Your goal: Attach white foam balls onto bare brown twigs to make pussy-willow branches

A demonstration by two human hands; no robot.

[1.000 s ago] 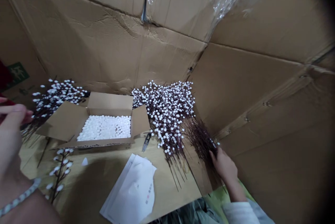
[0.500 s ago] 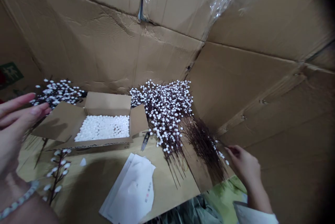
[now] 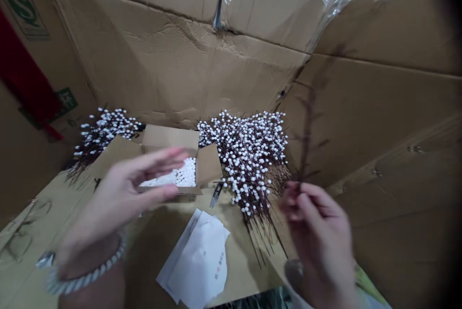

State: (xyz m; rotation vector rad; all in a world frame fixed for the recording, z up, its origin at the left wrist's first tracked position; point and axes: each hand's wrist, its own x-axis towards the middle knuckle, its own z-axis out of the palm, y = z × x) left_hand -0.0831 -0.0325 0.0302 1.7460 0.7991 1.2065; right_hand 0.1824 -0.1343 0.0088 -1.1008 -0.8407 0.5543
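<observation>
My right hand [image 3: 319, 234] is closed around the lower part of a bare brown twig [image 3: 307, 131] that stands upright, its short side shoots blurred. My left hand [image 3: 133, 188] is open, thumb and fingers apart, in front of an open cardboard box [image 3: 208, 163] and hiding part of it. Small white foam balls [image 3: 186, 172] fill the box. To the right of the box lies a dense pile of white-berry branches [image 3: 249, 150], stems toward me. More bare twigs [image 3: 277, 179] are partly hidden behind my right hand.
A second bunch of white-berry branches [image 3: 104, 131] lies left of the box. Thread snips [image 3: 216, 194] and white paper bags [image 3: 198, 261] are on the cardboard tabletop. Eyeglasses [image 3: 18, 241] rest at the far left. Tall cardboard walls [image 3: 151, 58] surround the table.
My right hand has come up and inward from the bare twigs with one twig. My left hand has moved right, to the front of the box. The view has shifted left.
</observation>
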